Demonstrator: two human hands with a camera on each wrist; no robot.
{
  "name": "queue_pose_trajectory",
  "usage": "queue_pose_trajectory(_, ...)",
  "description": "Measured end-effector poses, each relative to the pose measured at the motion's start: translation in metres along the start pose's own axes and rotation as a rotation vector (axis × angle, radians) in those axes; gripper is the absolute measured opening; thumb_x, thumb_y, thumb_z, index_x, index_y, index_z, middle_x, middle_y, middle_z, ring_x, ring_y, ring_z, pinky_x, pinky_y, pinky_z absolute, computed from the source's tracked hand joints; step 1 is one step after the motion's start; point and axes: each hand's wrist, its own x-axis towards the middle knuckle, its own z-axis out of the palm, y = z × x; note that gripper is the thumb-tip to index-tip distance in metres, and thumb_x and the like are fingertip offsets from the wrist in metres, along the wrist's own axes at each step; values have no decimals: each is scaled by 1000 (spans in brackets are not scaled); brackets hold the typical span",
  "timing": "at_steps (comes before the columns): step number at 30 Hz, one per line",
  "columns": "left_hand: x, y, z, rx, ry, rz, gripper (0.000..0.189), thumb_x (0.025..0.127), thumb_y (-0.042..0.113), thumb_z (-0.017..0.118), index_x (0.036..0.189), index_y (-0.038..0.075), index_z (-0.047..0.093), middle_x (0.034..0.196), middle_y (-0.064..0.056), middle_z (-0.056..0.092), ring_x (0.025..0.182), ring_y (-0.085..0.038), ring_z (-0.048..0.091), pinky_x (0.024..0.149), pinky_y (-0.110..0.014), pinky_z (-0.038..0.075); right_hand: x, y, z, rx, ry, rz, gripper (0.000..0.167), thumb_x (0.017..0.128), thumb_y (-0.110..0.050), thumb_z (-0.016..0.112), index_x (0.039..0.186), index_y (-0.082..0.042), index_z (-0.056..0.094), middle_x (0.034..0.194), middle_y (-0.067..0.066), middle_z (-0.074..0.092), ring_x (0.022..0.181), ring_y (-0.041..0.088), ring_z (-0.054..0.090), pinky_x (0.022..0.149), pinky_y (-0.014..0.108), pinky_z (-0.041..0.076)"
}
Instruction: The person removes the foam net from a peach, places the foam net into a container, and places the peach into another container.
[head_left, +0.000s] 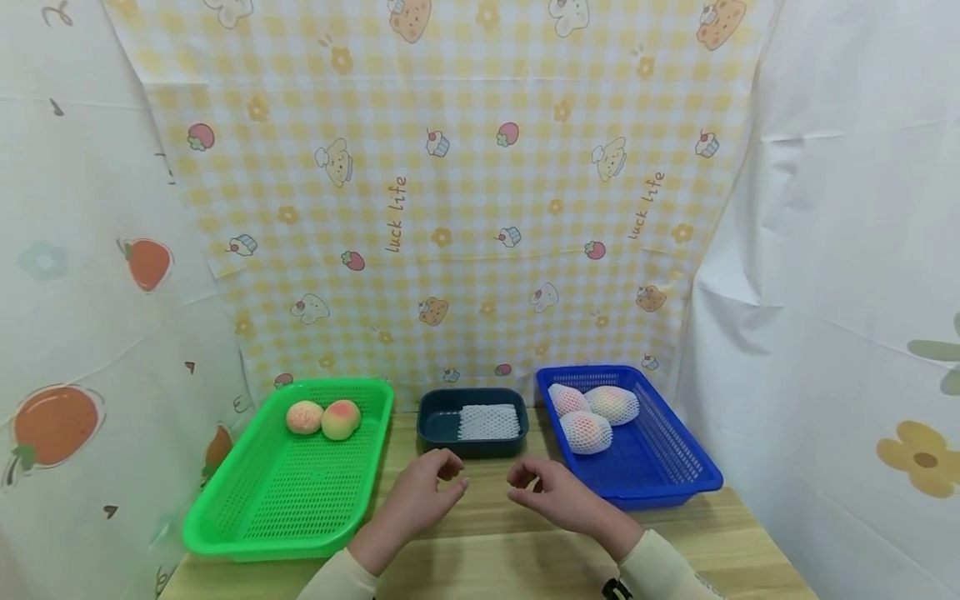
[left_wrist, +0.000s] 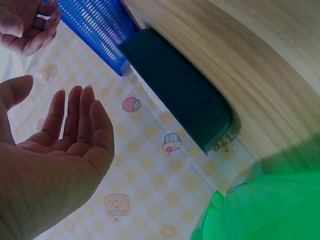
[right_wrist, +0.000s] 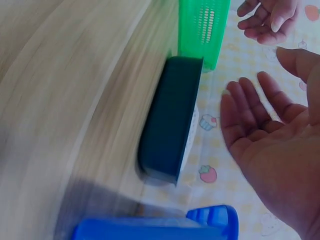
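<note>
My left hand [head_left: 424, 492] hovers over the table in front of the dark teal box [head_left: 472, 448], its fingers loosely curved around nothing. Facing it, my right hand [head_left: 557, 493] hangs the same way, and a gap separates the two. Both palms show bare in the wrist views. White foam net sleeves [head_left: 489, 422] lie in the right part of the dark box. Two peaches, one paler [head_left: 305, 417] and one with a red blush [head_left: 341, 419], sit together at the back of the green basket [head_left: 288, 550].
At the right stands a blue basket [head_left: 678, 454], holding three fruits in white foam nets [head_left: 587, 432] toward its back left. Wood-grain table [head_left: 480, 542] lies under everything. A yellow checked cloth [head_left: 465, 192] hangs behind, with white printed cloths on both sides.
</note>
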Motion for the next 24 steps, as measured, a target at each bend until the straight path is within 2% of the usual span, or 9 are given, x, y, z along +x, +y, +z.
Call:
queue_pose_trajectory(6,5,1,7,-15,-20,17,18,100,28,82,108,15,74,105,3,71,99,-19,69,83,-42,60,-10,-2,-10,-45,69,-64,12,111,-30,71,121,-24,71,118,-7,69,108,14,67,88,31,58)
queue_pose_trajectory(16,15,14,22,-64,-66,77,16,101,28,80,109,17,73,109,1,72,102,-20,69,86,-41,60,-27,4,-36,-67,135,-31,10,110,-21,72,120,-19,70,117,4,71,103,19,68,86,30,57)
queue_pose_trajectory(20,21,22,29,-76,-86,98,15,102,28,79,110,16,73,110,2,72,103,-19,69,87,-40,60,-32,11,-44,-97,170,-17,10,110,-24,73,119,-19,71,112,-2,70,103,20,68,85,31,57)
queue_pose_trajectory(24,27,31,36,-106,-117,106,16,102,29,79,112,17,74,112,2,72,104,-19,69,88,-41,60,-38,15,-50,-128,200,-5,14,109,-29,73,118,-18,72,111,-7,69,103,16,67,86,31,58)
